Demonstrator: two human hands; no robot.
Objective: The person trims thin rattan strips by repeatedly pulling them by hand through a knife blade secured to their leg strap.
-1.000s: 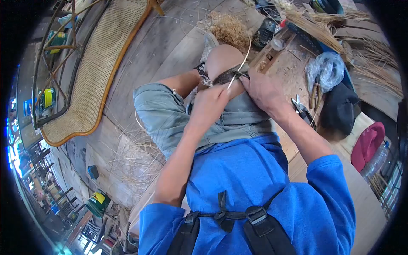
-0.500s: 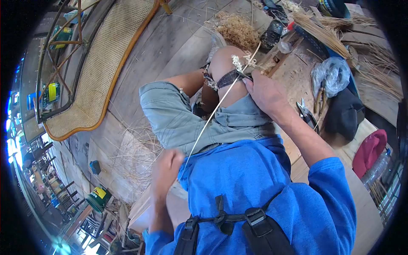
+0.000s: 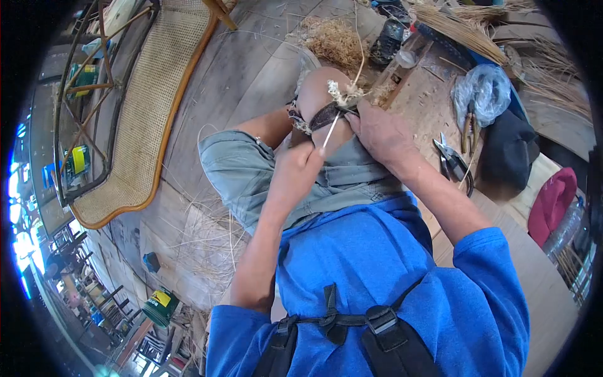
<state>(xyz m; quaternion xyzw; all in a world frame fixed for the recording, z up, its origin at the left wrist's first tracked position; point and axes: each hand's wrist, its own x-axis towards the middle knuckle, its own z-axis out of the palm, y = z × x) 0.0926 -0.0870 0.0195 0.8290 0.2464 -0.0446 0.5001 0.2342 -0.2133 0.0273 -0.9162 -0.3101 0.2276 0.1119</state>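
My left hand (image 3: 295, 174) is closed on a pale cane strip (image 3: 331, 131), just in front of my bent knee. The strip runs up over a dark pad (image 3: 326, 115) strapped round the knee and carries on beyond it as a thin curved length. At the pad, my right hand (image 3: 382, 133) is closed on what looks like a small dark knife (image 3: 347, 111), pressed where the strip crosses. Its handle is mostly hidden by my fingers. Curled pale shavings (image 3: 339, 93) bunch up just past the blade.
Cutting pliers (image 3: 453, 158) lie right of my arm, near a clear plastic bag (image 3: 482, 94), a black cap (image 3: 507, 157) and a red cap (image 3: 553, 206). Cane bundles (image 3: 461, 34) lie far right. A shavings heap (image 3: 336, 43) is ahead; a woven cane panel (image 3: 160, 100) stands left.
My left hand has moved from beside my waist up and forward to near the knee, with its grip now close to the pad. My right hand stays at the pad.
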